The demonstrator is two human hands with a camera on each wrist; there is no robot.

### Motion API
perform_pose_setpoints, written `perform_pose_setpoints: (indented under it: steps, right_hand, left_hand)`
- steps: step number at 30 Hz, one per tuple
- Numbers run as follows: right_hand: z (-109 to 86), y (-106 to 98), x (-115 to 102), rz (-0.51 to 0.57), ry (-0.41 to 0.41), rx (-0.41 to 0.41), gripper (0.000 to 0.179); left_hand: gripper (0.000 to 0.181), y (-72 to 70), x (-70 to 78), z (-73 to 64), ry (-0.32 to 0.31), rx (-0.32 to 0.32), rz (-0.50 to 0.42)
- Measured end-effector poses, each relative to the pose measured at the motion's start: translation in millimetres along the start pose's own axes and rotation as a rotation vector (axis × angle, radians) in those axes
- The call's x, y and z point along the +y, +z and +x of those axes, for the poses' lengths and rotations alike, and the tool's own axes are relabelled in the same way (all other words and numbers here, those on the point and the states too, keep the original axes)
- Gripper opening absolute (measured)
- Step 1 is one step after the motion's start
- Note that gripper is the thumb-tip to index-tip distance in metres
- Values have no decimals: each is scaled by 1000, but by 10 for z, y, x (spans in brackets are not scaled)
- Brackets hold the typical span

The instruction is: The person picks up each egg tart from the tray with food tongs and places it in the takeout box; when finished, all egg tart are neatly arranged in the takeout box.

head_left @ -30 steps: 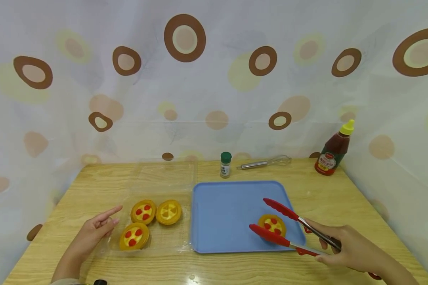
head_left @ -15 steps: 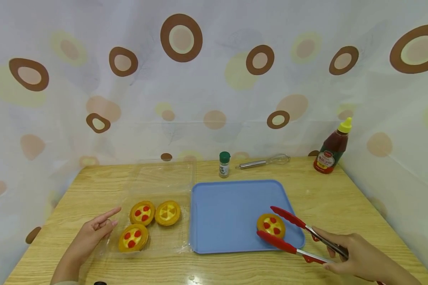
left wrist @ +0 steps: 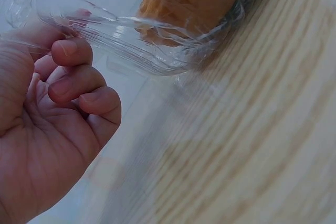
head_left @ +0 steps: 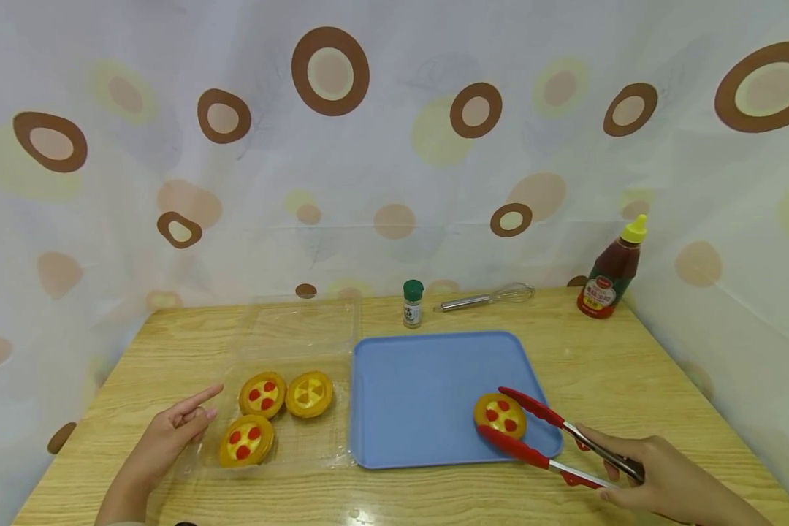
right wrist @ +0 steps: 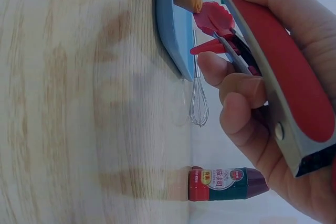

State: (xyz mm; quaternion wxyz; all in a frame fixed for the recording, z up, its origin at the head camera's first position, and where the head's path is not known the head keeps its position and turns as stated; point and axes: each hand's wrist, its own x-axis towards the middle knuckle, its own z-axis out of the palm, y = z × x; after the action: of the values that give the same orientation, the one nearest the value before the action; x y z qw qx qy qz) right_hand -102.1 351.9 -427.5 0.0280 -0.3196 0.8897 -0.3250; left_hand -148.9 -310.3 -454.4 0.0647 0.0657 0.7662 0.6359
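Observation:
My right hand [head_left: 657, 471] grips red-tipped kitchen tongs [head_left: 535, 409], their arms spread. The tong tips stand at either side of a tart [head_left: 489, 415] with red toppings, which sits on the blue tray [head_left: 421, 394] near its right front corner. My left hand [head_left: 164, 442] is at the left edge of a lidded clear plastic container [head_left: 309, 446], thumb and index finger at its rim, the other fingers curled in the left wrist view. Inside it lie two red-topped tarts [head_left: 263, 394] and one tart [head_left: 310, 394] with yellow wedges.
Behind the tray stand a small green-capped seasoning jar [head_left: 412, 305] and a lying whisk [head_left: 486, 298]. A red sauce bottle [head_left: 608, 281] with a yellow cap is at the back right. The container's open lid [head_left: 302, 325] lies toward the patterned curtain [head_left: 394, 146].
The tongs have moved right and slightly toward me, with their tips closer together beside the tart. The tart stays on the tray. My left hand has hardly moved.

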Motion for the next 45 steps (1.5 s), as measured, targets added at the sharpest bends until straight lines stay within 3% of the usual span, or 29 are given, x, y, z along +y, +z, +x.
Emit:
perform_pose_setpoints:
  steps: [14,17,21,24,28,39,45]
  right_hand:
    - [-1,-5,-17,-26,30,1,63]
    - [21,-5,-27,6,0,-3,64]
    - [87,7,-47,2,-103,37,66]
    - [156,6,-79,-40,-148,72,66]
    - [265,-19,-153,-54,-143,73,67]
    - [649,31,-327,17,-207,37,68]
    - [957,148,-457,79,-267,-31,66]
  left_hand:
    - [46,7,19,-2,-1,11,4]
    - [45,8,15,-10,-7,12,4]
    - [47,7,6,-11,-7,12,16]
    - [49,4,-2,-10,-13,12,31]
    - [50,2,-11,-13,-19,13,40]
    - [45,21,9,-5,5,14,19]
    - [45,17,11,-6,7,22,30]
